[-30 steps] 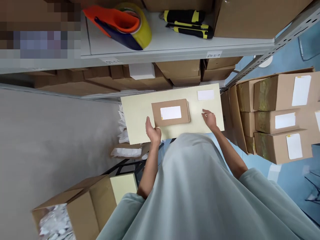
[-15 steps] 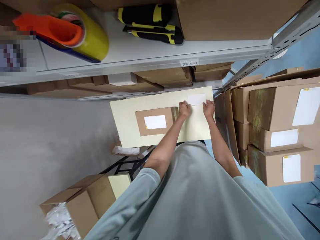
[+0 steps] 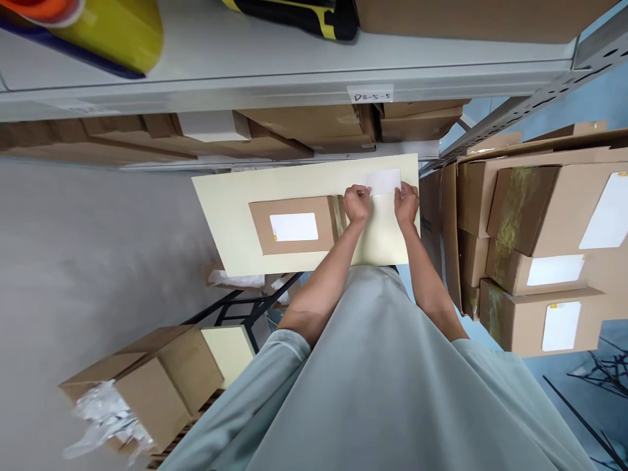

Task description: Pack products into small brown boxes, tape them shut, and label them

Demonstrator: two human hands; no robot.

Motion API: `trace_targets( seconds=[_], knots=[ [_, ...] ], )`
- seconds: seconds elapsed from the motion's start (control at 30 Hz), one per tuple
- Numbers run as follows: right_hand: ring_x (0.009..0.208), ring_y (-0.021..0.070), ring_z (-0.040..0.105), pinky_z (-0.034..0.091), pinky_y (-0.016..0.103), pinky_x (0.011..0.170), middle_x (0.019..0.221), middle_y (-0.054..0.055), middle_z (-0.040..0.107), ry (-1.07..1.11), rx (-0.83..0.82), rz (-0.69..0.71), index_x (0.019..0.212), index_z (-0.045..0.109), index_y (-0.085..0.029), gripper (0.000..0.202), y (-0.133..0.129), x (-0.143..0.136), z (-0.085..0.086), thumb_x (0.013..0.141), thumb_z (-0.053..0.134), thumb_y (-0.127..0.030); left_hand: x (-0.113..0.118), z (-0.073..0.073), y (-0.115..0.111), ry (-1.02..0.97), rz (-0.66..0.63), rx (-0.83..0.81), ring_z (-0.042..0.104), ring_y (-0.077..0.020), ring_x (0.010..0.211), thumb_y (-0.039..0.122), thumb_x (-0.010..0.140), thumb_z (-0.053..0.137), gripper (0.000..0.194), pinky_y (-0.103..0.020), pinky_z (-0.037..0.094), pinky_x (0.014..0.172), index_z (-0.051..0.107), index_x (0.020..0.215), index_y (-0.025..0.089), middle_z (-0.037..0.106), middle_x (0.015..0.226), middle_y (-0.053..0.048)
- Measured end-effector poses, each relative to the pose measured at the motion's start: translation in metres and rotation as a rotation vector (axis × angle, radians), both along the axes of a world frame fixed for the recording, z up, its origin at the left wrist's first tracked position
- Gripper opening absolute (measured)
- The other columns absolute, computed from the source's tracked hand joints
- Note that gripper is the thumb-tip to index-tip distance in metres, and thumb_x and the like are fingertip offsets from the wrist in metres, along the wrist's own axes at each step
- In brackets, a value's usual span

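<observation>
A small white sheet (image 3: 383, 182) is over the right part of a pale yellow board (image 3: 220, 226). My left hand (image 3: 357, 203) pinches the sheet's left edge, and my right hand (image 3: 406, 201) pinches its right edge. Both hands are closed with the fingertips on the paper. Left of my left hand, a flat brown carton (image 3: 326, 219) bearing a white label (image 3: 294, 227) lies on the board; its right end has tape on it and is close to my left wrist.
Above is a metal shelf (image 3: 275, 82) with yellow tape (image 3: 122, 36), a black and yellow cutter (image 3: 304, 18) and cartons. Stacked labelled cartons (image 3: 540, 327) stand at the right. An open carton (image 3: 154, 392) with plastic wrap (image 3: 110, 415) sits at lower left.
The view has shifted, so the shelf and its tools appear higher and larger. Both hands still hold the white sheet at nearly the same place over the board.
</observation>
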State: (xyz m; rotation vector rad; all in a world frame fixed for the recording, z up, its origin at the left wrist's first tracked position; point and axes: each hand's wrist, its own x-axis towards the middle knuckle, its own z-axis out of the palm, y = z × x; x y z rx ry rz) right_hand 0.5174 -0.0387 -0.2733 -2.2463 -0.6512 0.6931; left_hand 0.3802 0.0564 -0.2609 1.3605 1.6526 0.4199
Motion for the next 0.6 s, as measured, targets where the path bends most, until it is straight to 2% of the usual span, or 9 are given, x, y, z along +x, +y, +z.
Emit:
trace_targets(
  seconds=[0.1,0.2,0.33,0.47,0.53,0.6],
  knots=[
    [0.106,0.0268,0.077,0.064,0.046,0.108,0.124,0.016,0.074,0.001,-0.025,-0.017,0.123,0.076,-0.020,0.030,0.004,0.002,0.003,0.111,0.055,-0.037,0.001,0.007,0.001,-0.038,0.027,-0.007,0.069,-0.0230,0.090,0.027,0.096,0.079,0.011,-0.042,0.060,0.103,0.072,0.087,0.024,0.077,0.093,-0.006],
    [0.110,0.0269,0.076,0.063,0.045,0.110,0.127,0.015,0.072,-0.032,-0.089,-0.001,0.111,0.075,-0.020,0.024,0.005,0.005,0.006,0.111,0.056,-0.036,-0.003,0.012,0.004,-0.109,0.012,-0.039,0.069,-0.0225,0.088,0.024,0.096,0.077,0.009,-0.042,0.060,0.104,0.073,0.087,0.023,0.076,0.091,-0.005],
    [0.125,0.0313,0.073,0.061,0.049,0.115,0.133,0.019,0.070,-0.060,-0.074,0.046,0.112,0.076,-0.019,0.030,0.005,0.008,0.010,0.114,0.050,-0.035,-0.006,0.015,0.010,-0.096,0.019,-0.064,0.070,-0.0222,0.085,0.023,0.097,0.078,0.011,-0.041,0.061,0.102,0.076,0.086,0.022,0.076,0.086,-0.004],
    [0.116,0.0291,0.075,0.064,0.048,0.111,0.128,0.017,0.072,-0.080,-0.003,0.021,0.112,0.077,-0.018,0.033,0.005,0.009,0.019,0.114,0.049,-0.035,-0.008,0.011,0.015,-0.113,0.013,-0.070,0.075,-0.0237,0.094,0.024,0.096,0.080,0.012,-0.043,0.060,0.108,0.076,0.086,0.020,0.075,0.082,-0.002],
    [0.113,0.0274,0.075,0.066,0.045,0.106,0.126,0.017,0.072,-0.089,0.026,0.018,0.111,0.077,-0.017,0.033,0.005,0.007,0.027,0.114,0.051,-0.036,-0.009,0.009,0.015,-0.118,0.013,-0.089,0.078,-0.0260,0.103,0.026,0.096,0.083,0.011,-0.046,0.059,0.114,0.077,0.090,0.019,0.079,0.090,-0.004],
    [0.116,0.0271,0.075,0.067,0.043,0.104,0.130,0.017,0.071,-0.104,0.049,0.053,0.111,0.077,-0.017,0.035,0.005,0.002,0.037,0.116,0.050,-0.039,-0.011,0.010,0.013,-0.127,0.017,-0.080,0.078,-0.0304,0.122,0.032,0.094,0.088,0.019,-0.051,0.054,0.123,0.078,0.102,0.018,0.083,0.111,-0.010]
  ],
)
